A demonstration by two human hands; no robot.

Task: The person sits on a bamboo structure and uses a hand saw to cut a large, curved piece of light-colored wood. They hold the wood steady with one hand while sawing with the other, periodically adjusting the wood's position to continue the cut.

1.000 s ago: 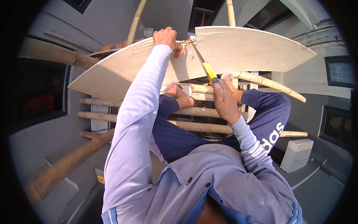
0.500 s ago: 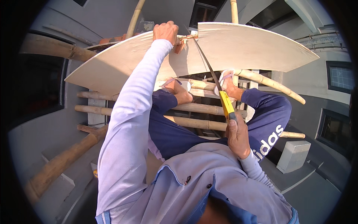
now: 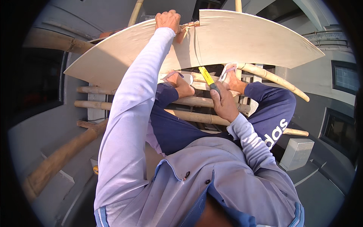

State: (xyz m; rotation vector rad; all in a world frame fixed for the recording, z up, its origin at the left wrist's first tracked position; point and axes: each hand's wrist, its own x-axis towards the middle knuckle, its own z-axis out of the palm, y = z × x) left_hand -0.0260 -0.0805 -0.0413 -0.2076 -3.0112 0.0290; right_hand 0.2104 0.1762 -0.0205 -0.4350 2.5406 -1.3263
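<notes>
A long pale board [image 3: 249, 41], like plywood, stands on edge across my view, with a step in its top edge near the middle. My left hand [image 3: 168, 21] is closed over that top edge, left of the step, next to a splintered reddish strip [image 3: 191, 24]. In my right hand [image 3: 226, 104] is the yellow and grey handle of a handsaw [image 3: 207, 76]. Its thin blade, seen nearly edge-on, runs up from the handle across the board toward the step. Whether the blade's tip passes behind the board I cannot tell.
My sandalled feet [image 3: 230, 77] rest on bamboo poles [image 3: 202, 116] lashed as scaffolding below the board. More bamboo [image 3: 62, 159] slopes at the lower left. Grey walls with dark windows [image 3: 344, 75] stand on both sides; a grey block [image 3: 297, 154] lies at the right.
My right hand has moved up and to the left, pushing the handsaw farther toward the board, so less blade shows. My left hand stays on the edge; the view has tilted slightly.
</notes>
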